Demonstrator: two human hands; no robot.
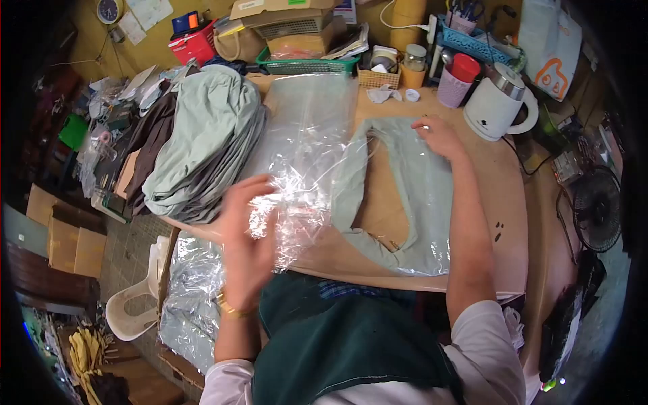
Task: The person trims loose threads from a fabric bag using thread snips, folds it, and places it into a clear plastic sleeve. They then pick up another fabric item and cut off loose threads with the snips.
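Observation:
A light grey-green folded garment (428,196) lies on the table inside a clear plastic bag, forming a loop with a gap in its middle. At its upper edge, my right hand (442,137) has its fingers bent and closed on the bag's top. My left hand (248,219) is raised over the near part of the clear plastic bags (297,155), thumb apart from the fingers and blurred by motion; nothing shows in it. Left of the plastic sits a thick pile of similar grey-green garments (209,121), with dark brown cloth (154,142) beside it.
A white kettle (496,104) stands at the table's back right, near a pink cup (453,88) and jar (413,57). A green basket (307,66) lines the back. A white plastic chair (135,307) and more plastic-covered goods (192,290) are at left.

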